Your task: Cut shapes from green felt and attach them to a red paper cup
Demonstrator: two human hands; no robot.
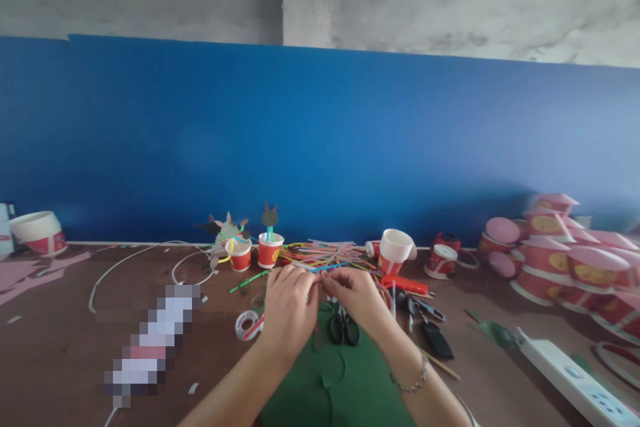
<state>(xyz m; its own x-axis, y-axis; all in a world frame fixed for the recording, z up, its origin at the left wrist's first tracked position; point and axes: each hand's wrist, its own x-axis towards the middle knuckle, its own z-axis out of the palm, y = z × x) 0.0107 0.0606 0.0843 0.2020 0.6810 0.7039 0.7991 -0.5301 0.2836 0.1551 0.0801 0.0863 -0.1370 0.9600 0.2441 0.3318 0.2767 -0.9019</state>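
Both hands meet over the far part of a green sheet [357,383]. My left hand [291,300] is closed, with a red straw [255,327] sticking out at its left side. The fingers of my right hand [353,290] are pinched together against my left fingertips; what they hold is too small to make out. Just beyond the fingers lies a pile of colourful straws [330,252]. Black-handled scissors [344,328] rest on the sheet between my wrists. A roll of white tape [247,325] is left of my left hand.
Red and white paper cups [270,250] stand along the blue partition [310,147], some holding cut-out animal shapes. Pink-topped cups [547,260] are stacked at the right. A white power strip [575,373] lies front right. An orange-red tool [407,285] and black keys [437,339] lie right of my hands.
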